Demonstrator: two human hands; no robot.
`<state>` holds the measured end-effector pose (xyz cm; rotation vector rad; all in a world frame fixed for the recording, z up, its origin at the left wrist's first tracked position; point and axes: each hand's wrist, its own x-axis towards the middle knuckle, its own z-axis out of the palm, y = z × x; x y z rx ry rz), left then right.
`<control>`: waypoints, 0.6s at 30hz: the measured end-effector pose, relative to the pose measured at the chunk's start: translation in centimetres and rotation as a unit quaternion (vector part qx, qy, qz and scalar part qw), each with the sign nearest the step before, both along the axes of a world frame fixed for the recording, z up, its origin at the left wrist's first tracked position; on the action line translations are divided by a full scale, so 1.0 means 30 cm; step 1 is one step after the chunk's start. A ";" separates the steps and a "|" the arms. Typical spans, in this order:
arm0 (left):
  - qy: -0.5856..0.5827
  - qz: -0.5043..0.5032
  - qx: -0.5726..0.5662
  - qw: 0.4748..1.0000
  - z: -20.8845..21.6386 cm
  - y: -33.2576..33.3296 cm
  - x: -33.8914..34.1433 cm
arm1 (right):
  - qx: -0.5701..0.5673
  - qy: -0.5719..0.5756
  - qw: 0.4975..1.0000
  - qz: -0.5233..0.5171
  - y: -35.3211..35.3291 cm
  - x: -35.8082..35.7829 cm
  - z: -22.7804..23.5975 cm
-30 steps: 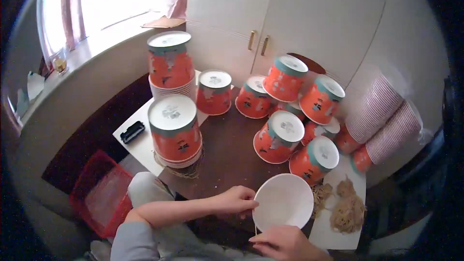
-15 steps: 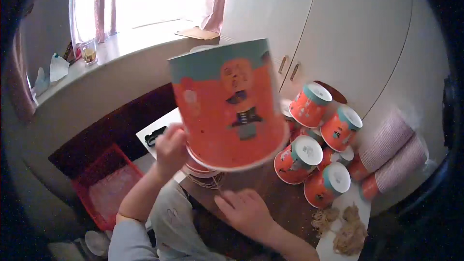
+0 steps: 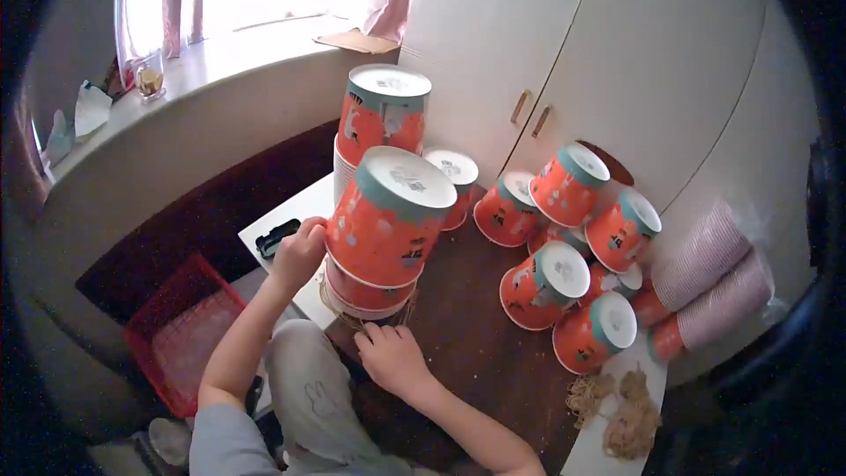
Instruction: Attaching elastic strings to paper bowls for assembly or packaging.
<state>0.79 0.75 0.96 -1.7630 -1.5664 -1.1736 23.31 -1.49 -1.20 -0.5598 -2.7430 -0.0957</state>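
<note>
My left hand [image 3: 300, 251] grips the side of an upside-down orange paper bucket [image 3: 388, 216] with a teal rim, which sits tilted on top of a short stack of the same buckets [image 3: 366, 295]. My right hand [image 3: 392, 357] rests on the dark wooden table [image 3: 467, 344], its fingers touching the base of that stack. Behind stands a taller stack of orange buckets [image 3: 381, 119].
Several more orange buckets [image 3: 564, 256] lie on their sides at the right, by stacks of pink ribbed cups [image 3: 714, 286]. Tan rubber bands [image 3: 621, 410] are heaped at the lower right. A black device [image 3: 278, 238] lies on a white board. A red basket [image 3: 181, 330] sits on the floor.
The bucket held high in front of the camera has come down onto the short stack. My right hand moved from a white bucket's opening to the stack's base.
</note>
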 end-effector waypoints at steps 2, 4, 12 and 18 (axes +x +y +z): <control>-0.023 -0.001 -0.046 0.999 -0.038 -0.010 -0.019 | -0.013 0.021 1.000 0.014 -0.016 -0.007 -0.025; -0.030 -0.008 -0.076 0.997 -0.081 -0.012 -0.036 | -0.024 0.046 0.998 0.027 -0.027 -0.014 -0.052; -0.083 -0.004 -0.069 0.994 0.029 -0.085 0.025 | -0.071 -0.007 0.997 0.013 -0.052 0.010 -0.111; 0.099 -0.061 -0.118 0.986 0.212 -0.091 0.147 | -0.151 0.028 0.988 0.022 -0.080 0.098 -0.064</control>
